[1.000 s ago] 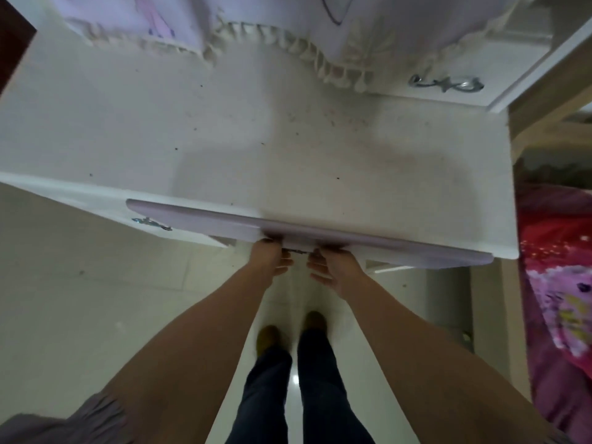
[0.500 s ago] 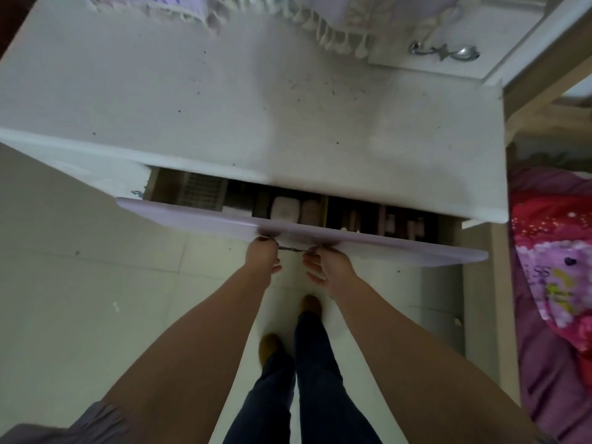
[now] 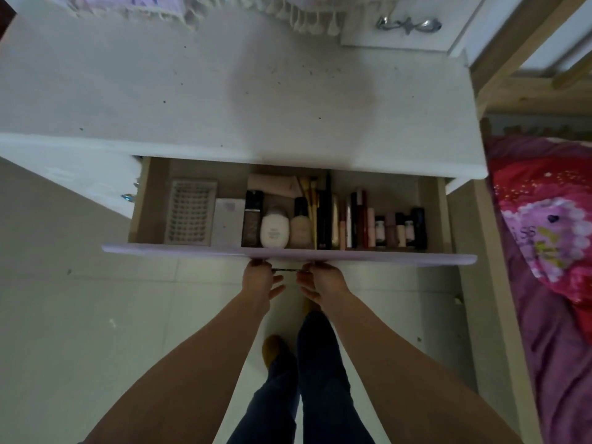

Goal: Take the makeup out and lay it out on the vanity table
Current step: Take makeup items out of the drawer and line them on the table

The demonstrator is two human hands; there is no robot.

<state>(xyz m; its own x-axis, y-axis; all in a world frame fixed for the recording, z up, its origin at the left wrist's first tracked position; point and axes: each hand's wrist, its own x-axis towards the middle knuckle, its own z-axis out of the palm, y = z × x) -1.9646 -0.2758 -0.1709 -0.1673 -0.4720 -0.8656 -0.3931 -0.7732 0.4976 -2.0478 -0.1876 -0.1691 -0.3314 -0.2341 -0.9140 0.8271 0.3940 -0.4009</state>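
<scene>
The vanity table (image 3: pixel 224 91) has a bare white top. Its wide drawer (image 3: pixel 288 253) stands pulled out below the front edge. Inside lie a ridged white tray (image 3: pixel 189 215), a pale flat box (image 3: pixel 228 222), a white bottle (image 3: pixel 274 230), a beige foundation bottle (image 3: pixel 301 230), gold-handled brushes (image 3: pixel 309 200), a pink tube (image 3: pixel 272 184) and several lipsticks and small bottles (image 3: pixel 384 227) at the right. My left hand (image 3: pixel 259 280) and my right hand (image 3: pixel 322 280) both pinch the thin metal drawer handle (image 3: pixel 288 269) under the drawer front.
A fringed cloth (image 3: pixel 288 11) hangs at the back of the table. A small drawer with a silver handle (image 3: pixel 408 25) sits at the back right. A bed with a red and pink blanket (image 3: pixel 544 235) stands close on the right. A pale tiled floor (image 3: pixel 96 315) lies below.
The drawer has slid from closed to well open towards me, pulled by both hands, and the makeup inside has come into view. The camera has tilted down.
</scene>
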